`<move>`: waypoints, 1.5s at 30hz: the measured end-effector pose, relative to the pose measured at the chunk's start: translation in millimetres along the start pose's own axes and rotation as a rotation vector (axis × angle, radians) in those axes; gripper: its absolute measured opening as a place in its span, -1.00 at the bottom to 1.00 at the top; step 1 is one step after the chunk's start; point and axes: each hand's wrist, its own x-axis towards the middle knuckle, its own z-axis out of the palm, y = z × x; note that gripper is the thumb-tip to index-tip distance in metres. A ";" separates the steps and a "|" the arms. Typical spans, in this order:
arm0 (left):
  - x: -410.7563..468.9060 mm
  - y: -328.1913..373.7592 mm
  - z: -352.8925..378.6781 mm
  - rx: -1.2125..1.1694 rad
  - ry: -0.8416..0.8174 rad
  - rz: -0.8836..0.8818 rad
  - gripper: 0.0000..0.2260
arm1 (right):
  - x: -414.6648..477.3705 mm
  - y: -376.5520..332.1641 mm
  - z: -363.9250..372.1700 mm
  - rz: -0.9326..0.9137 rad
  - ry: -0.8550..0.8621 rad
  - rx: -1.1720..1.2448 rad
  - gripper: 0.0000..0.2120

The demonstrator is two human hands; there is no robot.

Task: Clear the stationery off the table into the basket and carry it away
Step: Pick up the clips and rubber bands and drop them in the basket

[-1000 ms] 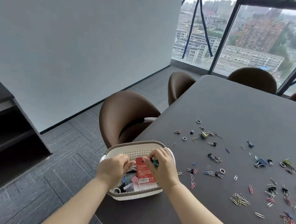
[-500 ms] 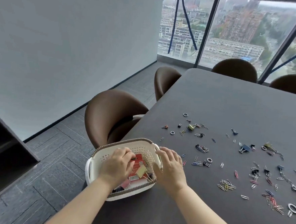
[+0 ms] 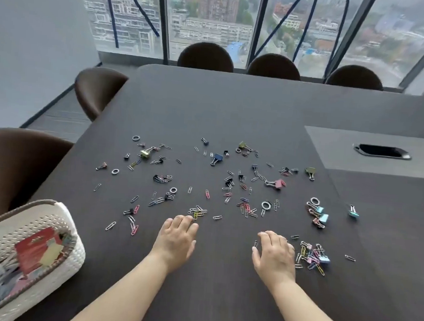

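A white perforated basket [image 3: 69, 228] with a brown rim stands at the table's near left corner; a red card [image 3: 34, 247] and coloured stationery lie in it. Paper clips, binder clips [image 3: 277, 183] and metal rings [image 3: 266, 205] are scattered across the dark table [image 3: 229, 106]. My left hand [image 3: 176, 239] lies palm down, fingertips touching a small heap of paper clips [image 3: 197, 211]. My right hand [image 3: 274, 256] lies palm down beside a coloured clip pile [image 3: 313, 256] on its right. Both hands are flat with nothing in them.
Brown chairs stand along the left side [image 3: 98, 89] and at the far edge [image 3: 205, 56]. A grey inlay with a black cable slot [image 3: 381, 151] sits at the right of the table. Tall windows are behind.
Both hands have left the basket and moved right onto the table among the clips. My view has swung right, so the basket now sits at the lower left.
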 end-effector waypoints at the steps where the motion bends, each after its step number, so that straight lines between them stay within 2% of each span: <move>1: 9.0 18.1 7.8 -0.006 -0.056 0.019 -0.52 | -2.5 21.7 0.3 0.041 -0.020 0.003 -0.52; 5: 40.4 80.2 26.3 -0.026 -0.236 0.051 -0.45 | -11.2 89.9 4.6 0.168 -0.102 -0.018 -0.44; 7: 54.0 105.4 38.2 -0.038 -0.320 0.075 -0.30 | -14.6 111.5 3.9 0.240 -0.162 -0.037 -0.31; 9: 64.6 128.1 52.3 -0.048 -0.372 0.149 -0.20 | -14.5 131.7 8.9 0.262 -0.254 -0.083 -0.20; 13: 84.4 168.3 69.6 -0.039 -0.408 0.185 -0.17 | -14.5 160.0 16.7 0.263 -0.368 -0.075 0.02; 23: 140.0 212.0 73.4 -0.071 -0.421 0.082 -0.04 | 38.6 201.7 17.6 0.200 -0.319 -0.032 0.01; 32: 191.5 206.8 81.8 -0.069 -0.376 -0.032 -0.22 | 99.9 249.1 3.7 0.318 -0.301 -0.079 0.11; 37: 229.2 194.9 84.6 -0.060 -0.379 -0.072 -0.20 | 136.0 265.8 4.0 0.319 -0.304 -0.046 0.15; 42: 262.1 187.8 86.9 -0.073 -0.327 0.085 -0.17 | 168.7 261.4 10.4 0.085 -0.256 -0.006 0.12; 45: 266.7 185.7 89.0 -0.122 -0.278 0.122 -0.21 | 174.0 255.1 13.8 -0.041 -0.213 0.060 -0.11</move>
